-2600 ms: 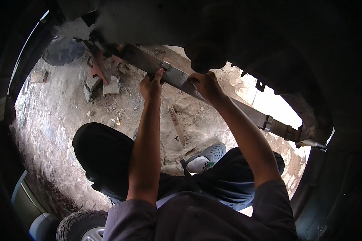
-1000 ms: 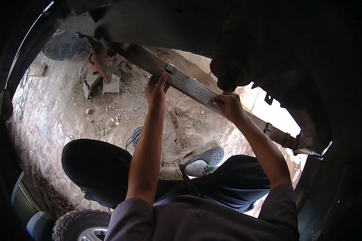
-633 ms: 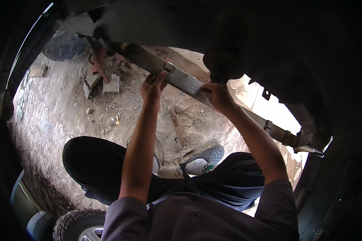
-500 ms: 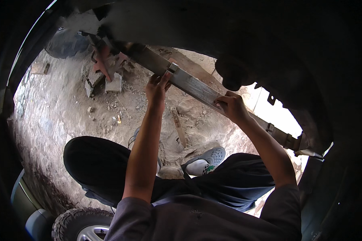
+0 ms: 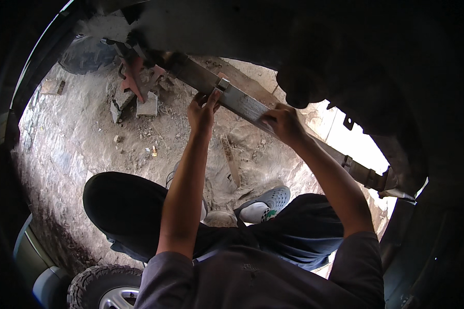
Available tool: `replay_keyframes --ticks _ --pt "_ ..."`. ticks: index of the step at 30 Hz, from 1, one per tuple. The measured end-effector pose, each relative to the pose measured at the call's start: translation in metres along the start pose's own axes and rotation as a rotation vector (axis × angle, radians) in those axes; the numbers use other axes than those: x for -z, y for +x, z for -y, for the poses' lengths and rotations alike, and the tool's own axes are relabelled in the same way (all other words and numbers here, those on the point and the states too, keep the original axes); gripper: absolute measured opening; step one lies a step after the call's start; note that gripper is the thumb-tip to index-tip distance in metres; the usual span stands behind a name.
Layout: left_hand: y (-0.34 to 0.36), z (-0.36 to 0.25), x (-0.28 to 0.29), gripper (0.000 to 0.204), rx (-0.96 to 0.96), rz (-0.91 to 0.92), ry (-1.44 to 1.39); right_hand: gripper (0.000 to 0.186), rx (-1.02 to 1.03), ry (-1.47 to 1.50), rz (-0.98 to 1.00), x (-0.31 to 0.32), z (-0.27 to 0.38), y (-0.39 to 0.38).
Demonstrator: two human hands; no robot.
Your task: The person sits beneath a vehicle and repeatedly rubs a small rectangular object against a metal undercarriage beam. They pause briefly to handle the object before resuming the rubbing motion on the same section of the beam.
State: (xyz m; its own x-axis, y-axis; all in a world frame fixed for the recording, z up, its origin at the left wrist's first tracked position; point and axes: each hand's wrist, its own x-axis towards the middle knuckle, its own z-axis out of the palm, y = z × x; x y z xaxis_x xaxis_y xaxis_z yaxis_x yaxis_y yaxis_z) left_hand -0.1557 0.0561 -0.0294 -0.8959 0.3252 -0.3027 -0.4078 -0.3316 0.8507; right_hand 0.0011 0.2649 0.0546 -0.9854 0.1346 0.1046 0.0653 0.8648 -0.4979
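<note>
Head view, single frame. Person seated on bare dirt ground (image 5: 77,139) under the dark underside of a vehicle, both arms raised.

Work piece: a leaf spring (image 5: 242,105), a long flat grey steel pack. It runs diagonally from upper left, where it meets the dark chassis, down to the lower right, where its end (image 5: 376,179) is wrapped by metal clamp bands and sits in bright light. It hangs above the ground, in front of the person at about head height.

Left hand (image 5: 202,109): fingers curled up over the near edge of the leaf spring beside a small square clip (image 5: 223,84); gripping the spring.

Right hand (image 5: 279,122): closed on the leaf spring further toward the lower right, thumb and fingers wrapped across the flat face. The two hands are near each other, with a short bare stretch of spring between them.

Surroundings: a reddish metal stand (image 5: 135,77) and a grey stone block (image 5: 148,105) on the ground at upper left, just beside each other. A worn tyre (image 5: 85,51) lies beyond them. A flat wooden strip (image 5: 231,160) lies on the dirt below the hands. Grey perforated clog (image 5: 265,203) on the person's foot, dark trousers. A wheel with tyre (image 5: 105,286) at the lower left edge.
</note>
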Motion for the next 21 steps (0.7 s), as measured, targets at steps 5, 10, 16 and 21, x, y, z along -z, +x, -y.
replay_keyframes --ticks 5,10,16,21 --pt "-0.006 0.001 -0.003 0.044 -0.043 0.008 -0.098 0.017 -0.082 0.028 0.038 0.017 -0.016 -0.040" --pt "-0.004 -0.005 -0.003 0.045 -0.013 -0.002 0.022 0.017 -0.051 0.044 -0.069 -0.016 0.010 0.007" --pt "0.002 -0.008 -0.002 0.043 -0.006 0.053 -0.058 0.015 -0.046 0.059 -0.107 -0.031 0.034 0.045" --pt "0.002 -0.012 0.007 0.048 -0.017 0.051 0.023 0.016 -0.054 0.033 -0.013 -0.010 0.015 0.002"
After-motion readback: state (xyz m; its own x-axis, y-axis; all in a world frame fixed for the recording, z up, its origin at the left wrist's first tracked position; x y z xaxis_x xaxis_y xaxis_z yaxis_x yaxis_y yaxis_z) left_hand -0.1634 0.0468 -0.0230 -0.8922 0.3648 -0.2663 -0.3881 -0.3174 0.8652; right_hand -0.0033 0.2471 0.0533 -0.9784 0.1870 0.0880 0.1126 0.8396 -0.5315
